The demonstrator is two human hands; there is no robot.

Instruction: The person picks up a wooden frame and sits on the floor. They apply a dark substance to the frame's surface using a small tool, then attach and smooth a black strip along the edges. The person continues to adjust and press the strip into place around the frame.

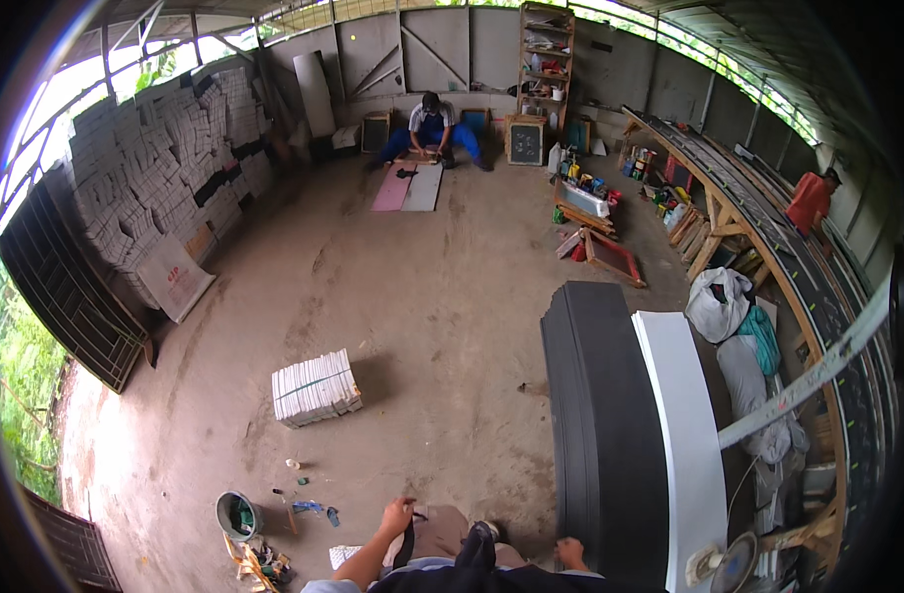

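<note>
My left hand (397, 516) is raised over my left thigh, its fingers curled in. What it holds, if anything, is too small to make out. My right hand (570, 553) hangs low beside my right leg, fingers loosely closed, and nothing shows in it. Just to its right stands a tall stack of black sheets (610, 415), with a stack of white sheets (674, 405) alongside. Ahead and to the left, a strapped bundle of white folded pieces (316, 387) lies on the concrete floor. A grey bucket (224, 507) and small blue items (308, 507) are near my left side.
Far ahead a co-worker (432, 128) sits at pink and grey boards (407, 188). Another person in red (811, 203) is by the long bench (768, 198) at right. White bundles (165, 148) are piled along the left wall. A fan (733, 565) stands at lower right.
</note>
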